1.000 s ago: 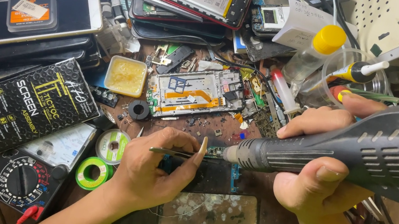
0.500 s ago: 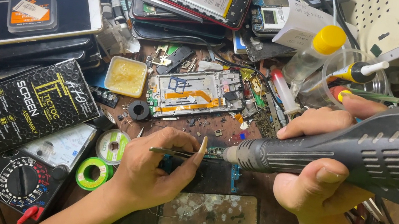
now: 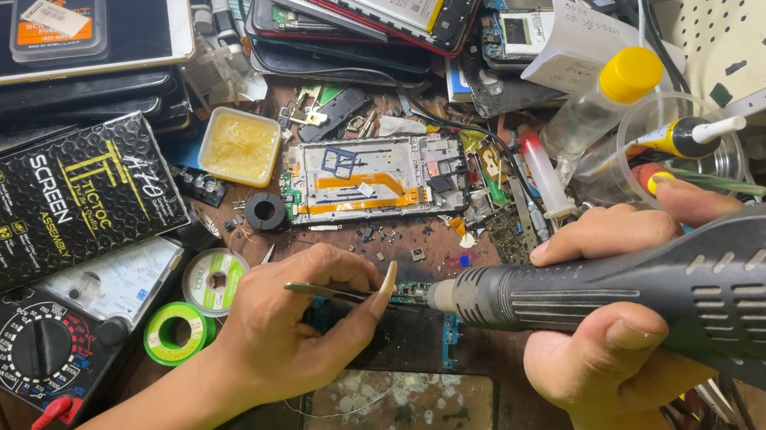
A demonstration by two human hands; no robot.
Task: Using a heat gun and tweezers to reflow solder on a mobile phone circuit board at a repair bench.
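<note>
While the right hand [image 3: 605, 354] is gripping a dark grey hot-air gun [image 3: 696, 287] across the right of the frame, its nozzle is pointing left at a small green circuit board [image 3: 412, 292] near the centre. The left hand [image 3: 300, 329], at lower centre, is pinching metal tweezers [image 3: 331, 291] whose tips are lying just beside that board. An opened phone frame [image 3: 373, 178] is lying above, a black multimeter [image 3: 44, 351] at lower left.

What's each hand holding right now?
Left hand: closed on tweezers, tips at the small circuit board.
Right hand: closed around the hot air gun.
</note>
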